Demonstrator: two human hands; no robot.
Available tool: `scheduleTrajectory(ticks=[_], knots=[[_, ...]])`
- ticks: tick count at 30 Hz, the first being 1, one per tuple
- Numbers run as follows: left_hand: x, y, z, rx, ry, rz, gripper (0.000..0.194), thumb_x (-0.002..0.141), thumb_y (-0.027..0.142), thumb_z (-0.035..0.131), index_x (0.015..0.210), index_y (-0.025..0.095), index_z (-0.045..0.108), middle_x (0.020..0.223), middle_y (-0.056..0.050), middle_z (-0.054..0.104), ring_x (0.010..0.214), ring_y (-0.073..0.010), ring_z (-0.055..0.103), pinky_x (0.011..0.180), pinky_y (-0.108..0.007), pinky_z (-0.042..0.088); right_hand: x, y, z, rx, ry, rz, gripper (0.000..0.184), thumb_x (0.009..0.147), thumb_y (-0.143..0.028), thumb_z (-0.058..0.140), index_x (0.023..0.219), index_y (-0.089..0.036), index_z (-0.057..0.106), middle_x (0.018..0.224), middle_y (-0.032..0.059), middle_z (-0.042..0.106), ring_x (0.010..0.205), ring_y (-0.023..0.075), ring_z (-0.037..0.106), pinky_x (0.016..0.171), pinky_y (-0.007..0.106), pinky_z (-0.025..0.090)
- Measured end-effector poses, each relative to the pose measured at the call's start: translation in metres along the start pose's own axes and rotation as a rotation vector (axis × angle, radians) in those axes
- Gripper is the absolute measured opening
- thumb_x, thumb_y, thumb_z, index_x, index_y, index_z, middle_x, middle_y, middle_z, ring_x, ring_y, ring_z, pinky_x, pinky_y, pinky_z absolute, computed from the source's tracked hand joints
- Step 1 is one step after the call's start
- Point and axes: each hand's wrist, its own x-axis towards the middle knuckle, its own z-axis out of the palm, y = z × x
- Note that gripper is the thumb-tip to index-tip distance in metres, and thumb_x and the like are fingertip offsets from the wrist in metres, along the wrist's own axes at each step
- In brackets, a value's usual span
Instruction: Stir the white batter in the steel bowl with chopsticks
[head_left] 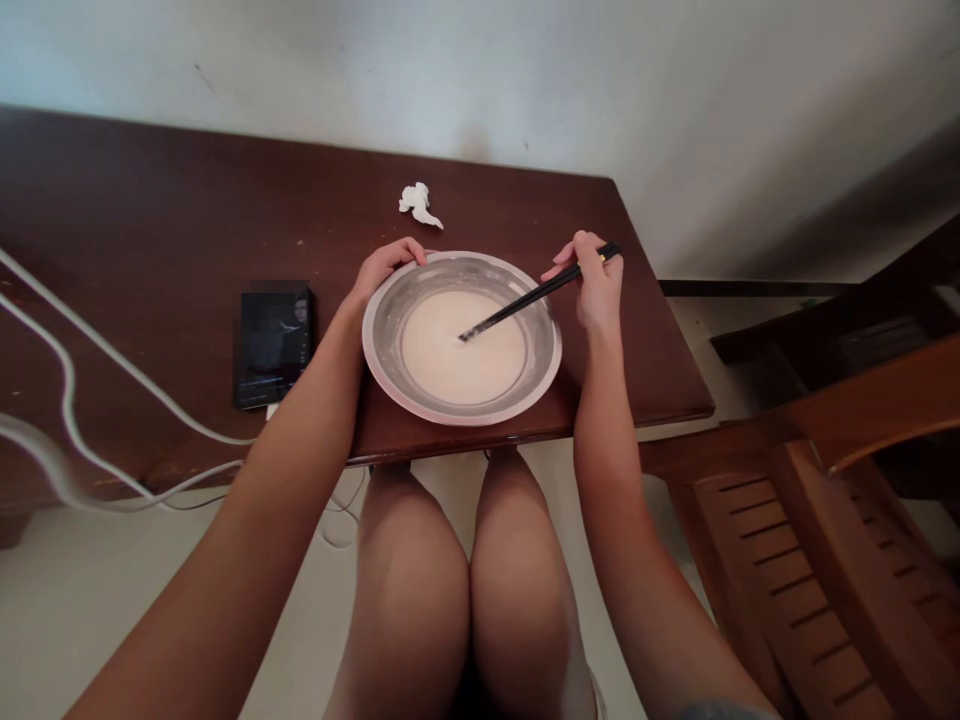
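A round metal bowl (386,375) stands at the front edge of the dark wooden table, with a pale, milky batter (450,365) in its bottom. My left hand (386,268) grips the bowl's rim at the upper left, its fingers curled over the edge. Held in my right hand (598,285), above the right side of the bowl, are black chopsticks (536,292). They slant down to the left, and their whitened tips touch the batter near its middle. Whether the tips go below the surface I cannot tell.
Behind the bowl lies a crumpled white tissue (420,203). A phone or tablet (274,345) with a lit screen lies left of my forearm, near white cables (112,355). A wooden chair (787,560) stands at the right, and the wall (450,80) rises behind the table (150,220).
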Motion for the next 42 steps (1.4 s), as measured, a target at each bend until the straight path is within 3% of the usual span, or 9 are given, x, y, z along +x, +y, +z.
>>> scheduleTrajectory(ticks=[4, 10, 15, 20, 26, 32, 37, 42], knots=[[0.0001, -0.0009, -0.0011, -0.01, -0.013, 0.036, 0.025, 0.072, 0.0, 0.045, 0.06, 0.018, 0.055, 0.089, -0.005, 0.075, 0.091, -0.0173, 0.061, 0.097, -0.033, 0.042, -0.0022, -0.0033, 0.0031, -0.002, -0.163, 0.014, 0.047, 0.08, -0.066, 0.052, 0.071, -0.022, 0.064, 0.058, -0.0044, 0.065, 0.057, 0.0082, 0.065, 0.056, 0.023, 0.051], [0.0033, -0.0027, -0.0029, 0.003, -0.021, 0.016, 0.025, 0.073, 0.002, 0.044, 0.06, 0.02, 0.056, 0.088, -0.003, 0.076, 0.09, -0.0178, 0.06, 0.093, -0.032, 0.043, -0.0006, -0.0041, -0.0004, -0.028, 0.012, 0.016, 0.053, 0.082, -0.07, 0.043, 0.068, -0.021, 0.06, 0.056, -0.0031, 0.062, 0.054, 0.0085, 0.062, 0.053, 0.023, 0.047], [0.0032, -0.0044, -0.004, -0.018, -0.05, 0.017, 0.023, 0.073, 0.004, 0.045, 0.061, 0.02, 0.056, 0.088, -0.001, 0.076, 0.087, -0.0159, 0.06, 0.092, -0.031, 0.043, -0.0021, -0.0046, 0.0039, -0.031, -0.116, 0.028, 0.052, 0.081, -0.07, 0.045, 0.072, -0.022, 0.062, 0.057, -0.0031, 0.063, 0.055, 0.0086, 0.062, 0.057, 0.024, 0.05], [0.0032, -0.0059, -0.0045, -0.019, -0.025, 0.025, 0.023, 0.073, 0.004, 0.045, 0.06, 0.02, 0.057, 0.085, -0.001, 0.075, 0.088, -0.0161, 0.059, 0.093, -0.03, 0.043, -0.001, -0.003, 0.0014, -0.023, 0.018, 0.001, 0.052, 0.082, -0.069, 0.044, 0.071, -0.021, 0.06, 0.057, -0.0035, 0.063, 0.056, 0.0086, 0.064, 0.055, 0.023, 0.049], [0.0042, -0.005, -0.0039, -0.014, -0.021, 0.016, 0.023, 0.072, 0.004, 0.045, 0.06, 0.02, 0.056, 0.089, -0.002, 0.076, 0.091, -0.0164, 0.06, 0.093, -0.03, 0.043, -0.0028, -0.0056, 0.0049, -0.017, -0.116, 0.02, 0.053, 0.079, -0.072, 0.047, 0.069, -0.022, 0.062, 0.056, -0.0037, 0.064, 0.054, 0.0083, 0.063, 0.055, 0.024, 0.051], [0.0016, -0.0036, -0.0039, -0.01, -0.039, 0.035, 0.022, 0.071, 0.005, 0.046, 0.059, 0.02, 0.056, 0.084, -0.003, 0.074, 0.091, -0.018, 0.061, 0.095, -0.032, 0.042, -0.0014, -0.0046, 0.0022, -0.006, 0.024, -0.004, 0.054, 0.08, -0.071, 0.045, 0.067, -0.022, 0.06, 0.054, -0.0036, 0.062, 0.052, 0.0083, 0.062, 0.053, 0.024, 0.049], [0.0018, -0.0032, -0.0031, -0.028, -0.026, 0.02, 0.023, 0.071, 0.003, 0.046, 0.059, 0.02, 0.056, 0.085, -0.003, 0.075, 0.09, -0.0178, 0.061, 0.093, -0.033, 0.042, -0.0022, -0.0038, 0.0036, -0.022, -0.105, 0.012, 0.052, 0.08, -0.071, 0.046, 0.07, -0.022, 0.063, 0.057, -0.003, 0.064, 0.054, 0.0087, 0.062, 0.057, 0.025, 0.051], [0.0032, -0.0037, -0.0035, -0.032, -0.014, 0.0, 0.022, 0.071, 0.003, 0.046, 0.06, 0.019, 0.055, 0.087, -0.003, 0.076, 0.087, -0.0169, 0.06, 0.093, -0.033, 0.042, -0.0011, -0.0039, 0.0025, -0.018, -0.01, 0.006, 0.053, 0.082, -0.07, 0.043, 0.069, -0.021, 0.06, 0.057, -0.0032, 0.062, 0.053, 0.0079, 0.061, 0.054, 0.024, 0.048]])
